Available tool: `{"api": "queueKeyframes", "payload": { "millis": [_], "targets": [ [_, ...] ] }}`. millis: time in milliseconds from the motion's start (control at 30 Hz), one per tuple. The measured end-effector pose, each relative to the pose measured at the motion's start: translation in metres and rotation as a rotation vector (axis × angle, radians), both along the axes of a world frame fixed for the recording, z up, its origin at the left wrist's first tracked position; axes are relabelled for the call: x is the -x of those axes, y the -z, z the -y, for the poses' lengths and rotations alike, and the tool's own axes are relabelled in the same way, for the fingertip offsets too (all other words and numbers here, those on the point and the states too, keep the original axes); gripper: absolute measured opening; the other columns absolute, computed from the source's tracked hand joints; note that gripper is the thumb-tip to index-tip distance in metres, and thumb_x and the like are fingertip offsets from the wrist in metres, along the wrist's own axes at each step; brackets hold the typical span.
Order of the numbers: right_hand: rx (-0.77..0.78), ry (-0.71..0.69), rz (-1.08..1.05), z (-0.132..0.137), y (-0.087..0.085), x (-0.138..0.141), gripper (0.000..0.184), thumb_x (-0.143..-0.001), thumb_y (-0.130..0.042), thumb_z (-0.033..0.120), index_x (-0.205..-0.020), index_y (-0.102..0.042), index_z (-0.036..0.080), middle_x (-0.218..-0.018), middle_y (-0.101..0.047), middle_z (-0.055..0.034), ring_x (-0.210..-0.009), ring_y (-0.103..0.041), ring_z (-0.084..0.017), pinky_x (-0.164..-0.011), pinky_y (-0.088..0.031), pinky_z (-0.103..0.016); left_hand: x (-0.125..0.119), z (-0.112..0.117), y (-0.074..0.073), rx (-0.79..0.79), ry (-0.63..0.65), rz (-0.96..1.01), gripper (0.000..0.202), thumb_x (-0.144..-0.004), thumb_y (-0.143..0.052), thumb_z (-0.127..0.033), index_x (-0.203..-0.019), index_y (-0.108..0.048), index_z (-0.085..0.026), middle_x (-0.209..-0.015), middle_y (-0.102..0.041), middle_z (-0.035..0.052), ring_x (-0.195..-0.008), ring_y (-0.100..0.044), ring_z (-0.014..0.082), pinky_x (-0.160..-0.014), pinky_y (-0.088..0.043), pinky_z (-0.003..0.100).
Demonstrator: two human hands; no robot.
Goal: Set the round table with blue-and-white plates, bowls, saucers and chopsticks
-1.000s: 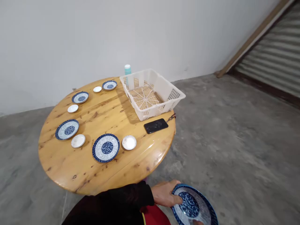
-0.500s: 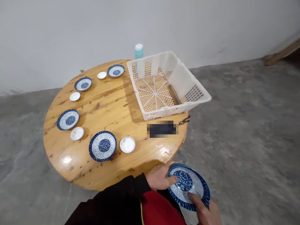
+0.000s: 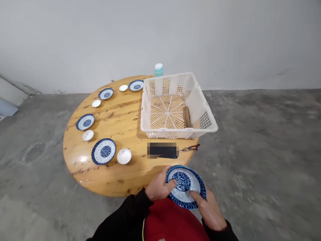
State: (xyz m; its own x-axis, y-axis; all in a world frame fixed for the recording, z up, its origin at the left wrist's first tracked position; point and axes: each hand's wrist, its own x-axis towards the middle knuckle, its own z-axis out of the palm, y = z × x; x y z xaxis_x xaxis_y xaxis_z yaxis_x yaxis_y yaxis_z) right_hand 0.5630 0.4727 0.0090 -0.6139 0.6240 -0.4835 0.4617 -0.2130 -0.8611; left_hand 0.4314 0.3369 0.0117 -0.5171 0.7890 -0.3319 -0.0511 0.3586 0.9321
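A small stack of blue-and-white plates (image 3: 185, 183) is held in front of the person's body, at the near right edge of the bench (image 3: 115, 122). The left hand (image 3: 159, 185) grips its left rim, thumb on the top plate; the right hand (image 3: 210, 207) grips the lower right, thumb on the plate's face, its other fingers mostly hidden beneath. A second ago the stack was low and farther right, beyond the bench, with the right hand barely in sight; now both hands show around it, the view has swung, and the stack's upper rim overlaps the bench edge. Whether it is actually above the wood cannot be told.

Along the bench's left side, four plates alternate with four small white dishes, unchanged in order; the nearest plate (image 3: 104, 151) sits just beside the nearest dish (image 3: 124, 156). A strip of wood runs between that dish and a blurred dark flat object (image 3: 163, 150), and another along the near edge. A broad stretch separates the plates from the white basket (image 3: 173, 134), whose right side reaches past the bench's edge. Thin brown sticks (image 3: 187, 117) lie inside it, and a turquoise bottle (image 3: 158, 70) stands behind. Grey floor (image 3: 255, 160) spreads to the right.
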Motion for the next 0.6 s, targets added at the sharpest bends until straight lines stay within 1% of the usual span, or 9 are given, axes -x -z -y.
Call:
{"api": "queueKeyframes", "payload": {
  "millis": [100, 200, 267, 333, 433, 500, 600],
  "targets": [
    [0.02, -0.098, -0.028, -0.029, -0.011, 0.003, 0.057, -0.059, -0.058, 0.043, -0.108, -0.07, 0.016, -0.097, -0.078, -0.0095, -0.094, -0.071, -0.031, -0.086, -0.056, -0.038, -0.008, -0.02, -0.018, 0.085, -0.061, -0.065, 0.052, -0.087, -0.058, -0.033, -0.136, -0.054, -0.015, -0.116, -0.072, 0.0107, -0.105, -0.066, 0.0281, -0.101, -0.051, 0.042],
    [0.025, -0.171, -0.05, -0.052, -0.022, 0.016, 0.055, -0.058, -0.06, 0.042, -0.104, -0.072, 0.015, -0.097, -0.079, -0.0101, -0.093, -0.071, -0.032, -0.086, -0.056, -0.04, -0.002, -0.034, -0.036, 0.077, -0.09, -0.082, 0.051, -0.087, -0.058, -0.033, -0.134, -0.053, -0.015, -0.117, -0.072, 0.0114, -0.104, -0.066, 0.0278, -0.099, -0.052, 0.042],
    [0.007, -0.177, -0.073, -0.064, -0.03, 0.03, 0.055, -0.057, -0.063, 0.042, -0.104, -0.072, 0.015, -0.098, -0.079, -0.0099, -0.093, -0.071, -0.033, -0.086, -0.056, -0.042, 0.01, -0.041, -0.05, 0.052, -0.1, -0.116, 0.05, -0.087, -0.058, -0.035, -0.133, -0.052, -0.015, -0.115, -0.072, 0.0108, -0.102, -0.067, 0.027, -0.097, -0.053, 0.041],
    [-0.029, -0.17, -0.107, -0.073, -0.04, 0.045, 0.054, -0.057, -0.066, 0.042, -0.103, -0.072, 0.016, -0.096, -0.079, -0.0087, -0.09, -0.071, -0.032, -0.084, -0.056, -0.042, 0.026, -0.048, -0.064, 0.043, -0.101, -0.175, 0.049, -0.088, -0.059, -0.037, -0.132, -0.052, -0.018, -0.112, -0.072, 0.0086, -0.1, -0.067, 0.0263, -0.096, -0.053, 0.041],
    [-0.098, -0.162, -0.172, -0.084, -0.058, 0.069, 0.045, -0.059, -0.068, 0.041, -0.096, -0.073, 0.018, -0.091, -0.078, -0.0069, -0.087, -0.071, -0.03, -0.081, -0.055, -0.039, 0.051, -0.058, -0.084, 0.031, -0.083, -0.249, 0.047, -0.089, -0.058, -0.039, -0.132, -0.053, -0.022, -0.109, -0.072, 0.0067, -0.098, -0.068, 0.0265, -0.096, -0.053, 0.042],
    [-0.115, -0.145, -0.199, -0.091, -0.071, 0.085, 0.038, -0.059, -0.07, 0.04, -0.09, -0.073, 0.019, -0.088, -0.078, -0.0064, -0.084, -0.071, -0.028, -0.079, -0.055, -0.038, 0.068, -0.066, -0.092, -0.006, -0.078, -0.281, 0.046, -0.09, -0.057, -0.039, -0.132, -0.054, -0.02, -0.11, -0.071, 0.0076, -0.098, -0.067, 0.0266, -0.096, -0.053, 0.043],
    [-0.065, -0.097, -0.204, -0.102, -0.091, 0.111, 0.033, -0.054, -0.073, 0.035, -0.083, -0.073, 0.02, -0.084, -0.078, -0.0057, -0.081, -0.071, -0.027, -0.076, -0.057, -0.036, 0.094, -0.082, -0.095, -0.075, -0.091, -0.29, 0.042, -0.089, -0.058, -0.038, -0.127, -0.057, -0.019, -0.109, -0.071, 0.008, -0.099, -0.066, 0.0264, -0.096, -0.054, 0.043]
  ]
}}
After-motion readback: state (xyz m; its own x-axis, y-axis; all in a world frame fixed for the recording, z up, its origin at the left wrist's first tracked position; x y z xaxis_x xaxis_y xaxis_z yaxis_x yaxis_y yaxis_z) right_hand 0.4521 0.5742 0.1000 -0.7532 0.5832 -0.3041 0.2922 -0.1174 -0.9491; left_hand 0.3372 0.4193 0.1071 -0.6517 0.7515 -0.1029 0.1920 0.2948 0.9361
